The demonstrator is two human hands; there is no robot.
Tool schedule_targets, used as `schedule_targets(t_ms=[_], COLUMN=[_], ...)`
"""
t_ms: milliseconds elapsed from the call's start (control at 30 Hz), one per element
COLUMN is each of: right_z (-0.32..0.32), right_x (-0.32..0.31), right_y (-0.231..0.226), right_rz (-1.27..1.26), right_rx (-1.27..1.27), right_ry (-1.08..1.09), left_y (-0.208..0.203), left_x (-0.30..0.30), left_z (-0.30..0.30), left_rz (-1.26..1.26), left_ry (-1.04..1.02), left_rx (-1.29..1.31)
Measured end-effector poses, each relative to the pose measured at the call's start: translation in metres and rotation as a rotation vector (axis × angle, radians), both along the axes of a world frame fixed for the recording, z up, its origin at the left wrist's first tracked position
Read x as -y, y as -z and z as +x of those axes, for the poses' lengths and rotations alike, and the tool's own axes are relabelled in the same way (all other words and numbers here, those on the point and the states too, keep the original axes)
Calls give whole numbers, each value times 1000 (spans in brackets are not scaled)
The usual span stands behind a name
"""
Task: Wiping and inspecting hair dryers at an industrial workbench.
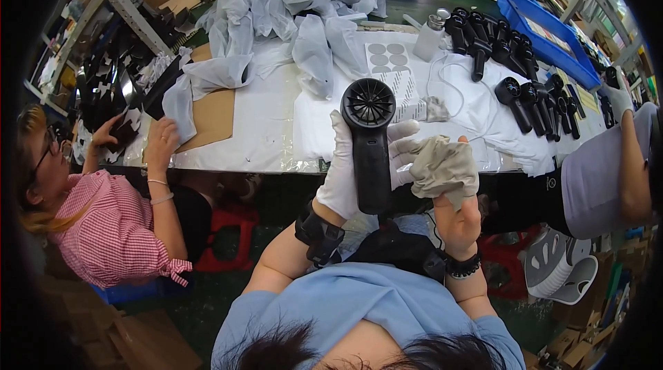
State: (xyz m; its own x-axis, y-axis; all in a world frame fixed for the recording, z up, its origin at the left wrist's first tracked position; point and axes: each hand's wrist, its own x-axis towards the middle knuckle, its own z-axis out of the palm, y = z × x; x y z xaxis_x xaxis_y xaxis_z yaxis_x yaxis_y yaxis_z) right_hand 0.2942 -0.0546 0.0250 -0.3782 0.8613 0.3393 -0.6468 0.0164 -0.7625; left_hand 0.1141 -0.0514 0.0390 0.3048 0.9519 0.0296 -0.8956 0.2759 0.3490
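A black handheld fan (373,163) stands upright in front of my chest, its round grille at the top. My left hand (340,173), in a white glove, is wrapped round its body, with gloved fingers showing on the far side. My right hand (458,221) is bare at the palm and thumb and holds a crumpled grey-beige cloth (445,168) just right of the fan, apart from it. The cloth hides most of the right fingers. Beyond the fan, a sheet of round grey stickers (388,59) and a printed white box (402,94) lie on the white-covered table (269,128).
Several black fans (528,104) lie at the right, near a clear bottle (429,37) and blue trays (545,39). White bags (304,18) are heaped at the back. A co-worker (110,218) handles a bag at the left; another person (608,170) is at the right.
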Motion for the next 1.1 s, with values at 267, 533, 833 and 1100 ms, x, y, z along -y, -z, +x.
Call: schedule_targets(t_ms=[267,533,833,1100], right_z=[9,31,14,-27], right_x=[-8,-29,-15,-31], right_y=[3,-9,15,-2], right_rz=[679,1165,507,455], right_rx=[630,1076,746,678], right_ry=[216,328,417,103], left_y=[5,14,13,47], left_x=[-4,-5,-3,-3], left_z=[-1,-5,9,1], left_rz=[13,35,139,447], left_ry=[-18,-64,-191,-319], left_rx=[-63,-135,-376,-960])
